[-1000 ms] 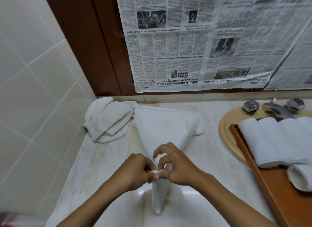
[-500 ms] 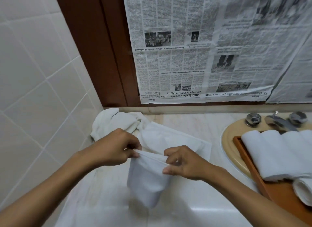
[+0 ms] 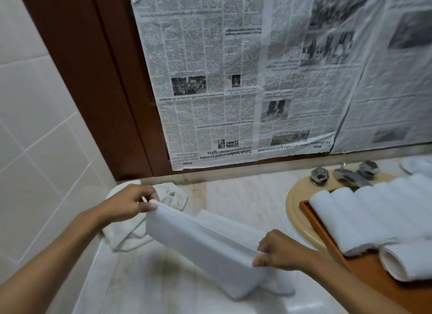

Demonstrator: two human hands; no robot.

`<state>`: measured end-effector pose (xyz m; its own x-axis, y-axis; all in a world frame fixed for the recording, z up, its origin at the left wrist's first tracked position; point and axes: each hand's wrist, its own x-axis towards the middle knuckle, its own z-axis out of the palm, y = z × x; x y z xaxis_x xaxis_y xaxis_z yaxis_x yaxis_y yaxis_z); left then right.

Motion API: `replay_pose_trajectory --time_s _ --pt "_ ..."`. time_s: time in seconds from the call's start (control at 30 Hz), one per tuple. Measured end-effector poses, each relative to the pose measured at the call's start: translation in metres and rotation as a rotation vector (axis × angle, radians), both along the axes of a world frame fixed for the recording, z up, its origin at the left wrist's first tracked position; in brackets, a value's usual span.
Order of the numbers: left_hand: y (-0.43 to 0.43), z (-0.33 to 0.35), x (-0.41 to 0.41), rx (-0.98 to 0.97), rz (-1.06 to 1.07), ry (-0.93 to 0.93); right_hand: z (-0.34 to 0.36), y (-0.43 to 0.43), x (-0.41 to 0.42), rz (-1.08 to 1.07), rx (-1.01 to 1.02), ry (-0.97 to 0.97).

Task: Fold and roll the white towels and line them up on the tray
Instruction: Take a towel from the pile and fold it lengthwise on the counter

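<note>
Marble counter (image 3: 245, 196), towel (image 3: 205, 250) now stretched wider, perhaps doubled

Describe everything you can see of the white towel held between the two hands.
The white towel is a folded, layered band of soft cloth, stretched taut and sloping from upper left to lower right. The left hand pinches its upper end; the right hand pinches its lower end. Its bottom fold seems to rest on the pale countertop, with a tail trailing beneath the right hand.
</note>
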<state>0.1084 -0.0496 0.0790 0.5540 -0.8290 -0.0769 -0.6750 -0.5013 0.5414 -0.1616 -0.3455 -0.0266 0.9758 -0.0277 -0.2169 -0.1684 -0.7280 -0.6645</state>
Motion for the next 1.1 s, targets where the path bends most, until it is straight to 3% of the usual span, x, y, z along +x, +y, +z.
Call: replay_pose_trajectory --time_s 0.17,0.27,0.33,0.4,0.47,0.53,0.6,0.7,0.77,0.8,0.9,0.97,1.1 --pt "-0.029 -0.028 -0.002 -0.353 0.133 0.491 0.043 -0.004 -0.023 0.013 0.095 0.093" --pt "-0.056 -0.047 -0.013 -0.584 0.281 0.779 0.084 0.004 -0.045 -0.012 0.503 0.039" --pt "-0.076 -0.063 -0.019 -0.610 0.339 0.851 0.099 0.007 -0.056 -0.104 0.691 -0.008" --pt "-0.089 -0.079 -0.018 -0.567 0.359 0.830 0.094 0.012 -0.061 -0.267 0.632 0.000" --pt "-0.100 -0.095 -0.012 -0.464 0.314 0.765 0.076 0.015 -0.068 -0.424 0.349 0.081" --pt "-0.107 -0.104 -0.008 -0.363 0.269 0.747 0.069 0.023 -0.077 -0.428 0.235 0.192" --pt "-0.113 -0.115 -0.007 -0.245 0.190 0.744 0.083 0.037 -0.091 -0.411 0.343 0.253" --pt "-0.128 -0.118 -0.007 -0.180 0.069 0.799 0.113 0.037 -0.107 -0.474 0.719 0.187" --pt "-0.140 -0.116 0.003 -0.198 0.055 0.812 0.110 0.025 -0.105 -0.623 0.718 0.125" --pt "-0.149 -0.118 0.010 -0.196 0.067 0.804 0.098 0.018 -0.100 -0.718 0.560 0.128" --pt "-0.177 -0.140 0.028 -0.012 0.070 0.566 0.032 0.005 -0.083 -0.856 0.108 0.201" --pt "-0.196 -0.158 0.032 0.141 0.076 0.302 -0.019 0.001 -0.077 -0.844 0.045 0.292" --pt "-0.232 -0.172 0.036 0.267 0.154 0.017 -0.063 -0.011 -0.060 -0.885 -0.076 0.304"
